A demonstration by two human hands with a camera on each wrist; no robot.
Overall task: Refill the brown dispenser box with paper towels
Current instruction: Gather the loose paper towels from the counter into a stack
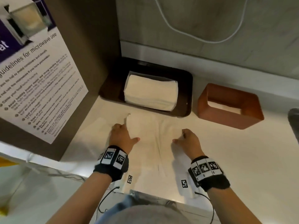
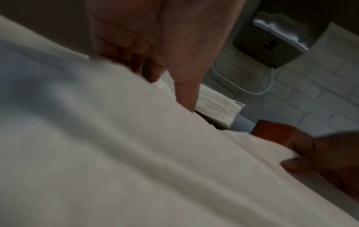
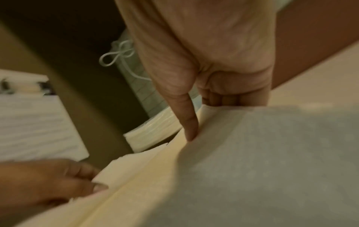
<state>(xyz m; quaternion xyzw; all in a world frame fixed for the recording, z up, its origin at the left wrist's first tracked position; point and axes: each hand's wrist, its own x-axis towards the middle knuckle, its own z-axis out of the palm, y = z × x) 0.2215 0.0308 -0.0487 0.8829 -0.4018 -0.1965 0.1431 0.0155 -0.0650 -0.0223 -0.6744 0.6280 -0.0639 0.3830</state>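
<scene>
A loose bundle of white paper towels (image 1: 153,135) lies on the pale counter in front of me, between both hands. My left hand (image 1: 127,133) grips its left edge, thumb on top and fingers curled under. My right hand (image 1: 179,136) grips the right edge the same way; in the right wrist view the thumb (image 3: 190,121) presses the towels (image 3: 252,169). The brown dispenser box (image 1: 229,105) stands open-topped at the right rear, apart from both hands. A wrapped stack of towels (image 1: 150,92) sits on a dark tray (image 1: 186,81) behind the bundle.
A tall brown unit with a microwave-guidelines poster (image 1: 35,81) walls off the left side. A white cable (image 1: 202,33) hangs on the tiled back wall. A dark object (image 1: 293,120) pokes in at the right edge. The counter's front edge (image 1: 153,194) is near my body.
</scene>
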